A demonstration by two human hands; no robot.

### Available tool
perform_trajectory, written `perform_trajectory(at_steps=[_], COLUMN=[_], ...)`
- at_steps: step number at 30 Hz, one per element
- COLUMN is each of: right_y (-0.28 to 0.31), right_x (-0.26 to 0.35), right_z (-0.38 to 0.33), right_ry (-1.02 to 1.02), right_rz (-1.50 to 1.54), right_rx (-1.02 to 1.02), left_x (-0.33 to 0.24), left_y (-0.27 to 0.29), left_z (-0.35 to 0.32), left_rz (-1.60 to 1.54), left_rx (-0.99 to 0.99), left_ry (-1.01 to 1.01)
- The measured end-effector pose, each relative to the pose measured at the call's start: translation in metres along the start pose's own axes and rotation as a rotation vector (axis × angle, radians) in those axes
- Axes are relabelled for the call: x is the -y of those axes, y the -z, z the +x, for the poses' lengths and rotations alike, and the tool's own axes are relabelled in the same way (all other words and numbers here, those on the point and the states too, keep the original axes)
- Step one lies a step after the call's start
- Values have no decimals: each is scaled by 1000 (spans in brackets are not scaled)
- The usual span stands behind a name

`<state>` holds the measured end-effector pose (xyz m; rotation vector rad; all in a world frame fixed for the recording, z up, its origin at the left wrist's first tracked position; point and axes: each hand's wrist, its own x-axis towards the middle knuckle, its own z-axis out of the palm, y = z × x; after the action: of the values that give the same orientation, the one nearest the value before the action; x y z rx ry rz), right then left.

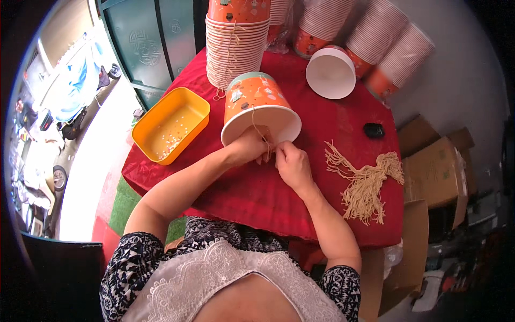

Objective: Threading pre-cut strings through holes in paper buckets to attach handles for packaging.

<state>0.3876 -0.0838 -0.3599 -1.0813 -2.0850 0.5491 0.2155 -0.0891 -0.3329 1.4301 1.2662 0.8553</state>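
At the near side of the red-covered counter (241, 206), two bare hands are held close together. The right hand (293, 163) is closed up small, and the end of a thin tan cord (254, 115) seems to be pinched in it. The left hand (251, 146) is bent in at the bucket's mouth; its fingertips are partly hidden, so it cannot be told how tightly they are shut.

Just past both hands, the orange paper bucket (256, 96) is tipped on its side. Its long axis is pointed away from the person, leaning a bit left, with the white mouth turned to the hands. The left hand is nearer, overlapping the mouth; the right is kept just outside the lower right rim. The cord is hung down the bucket's side and over the rim.

Off to the right, a bunch of tan cords (370, 185) is laid out, with a small black thing (374, 130) behind it. To the left, white bits (171, 146) are scattered in a yellow tray (190, 137). Farther back, a tall stack of buckets (236, 51), a tipped second bucket (330, 74) and plastic-wrapped stacks (376, 33) are seen.
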Motion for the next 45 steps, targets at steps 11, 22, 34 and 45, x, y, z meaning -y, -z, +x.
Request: perform_trajectory(at_steps=[11,22,34,45], right_y=[13,-6,-9,3], right_x=[8,-5,-8,-15], right_z=[5,12,10,12], right_ry=[218,240,175,169], right_rz=[-98,-24,19,147], right_rx=[-195,-200,-153,-7], left_x=[3,28,30,30], left_y=[0,-15,-21,-16], left_z=[-5,-1,-7,-12], left_rz=[91,355,845,773], left_rx=[-25,-247,-401,-331], left_ry=[-65,-541,-612,-624])
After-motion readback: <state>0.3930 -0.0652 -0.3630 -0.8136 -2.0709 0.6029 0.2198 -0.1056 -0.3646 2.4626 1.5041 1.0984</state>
